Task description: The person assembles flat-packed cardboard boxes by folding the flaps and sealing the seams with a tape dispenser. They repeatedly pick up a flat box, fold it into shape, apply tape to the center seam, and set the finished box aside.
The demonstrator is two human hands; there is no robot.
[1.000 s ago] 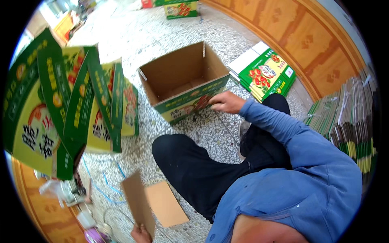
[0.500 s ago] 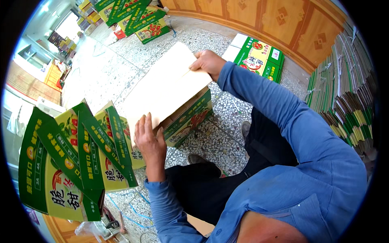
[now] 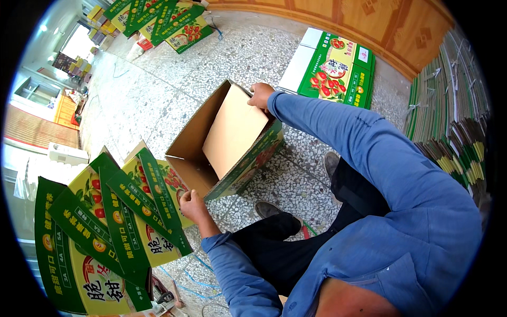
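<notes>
An open-topped carton [image 3: 243, 171], brown inside and printed green outside, stands on the floor before me. A plain tan cardboard sheet [image 3: 235, 129] leans down inside it at a slant. My right hand [image 3: 261, 96] is closed on the sheet's upper edge, by the carton's far right corner. At the near left corner, my left hand [image 3: 194, 207] has its fingers curled, beside a row of nested green cartons [image 3: 119, 222]. Its fingertips are partly hidden, so what they grip does not show.
A flat green carton with white flaps [image 3: 332, 71] lies beyond my right arm. Tied stacks of flattened cardboard [image 3: 449, 105] stand at the right by the wooden panelling [image 3: 364, 26]. More green cartons [image 3: 163, 24] sit at the far left. Blue strapping [image 3: 195, 285] trails across the speckled floor.
The sheet that lay across the carton's top has gone down inside it, opening the interior to view. My left hand has left the sheet and closed, moving slightly down; my right hand stays on it.
</notes>
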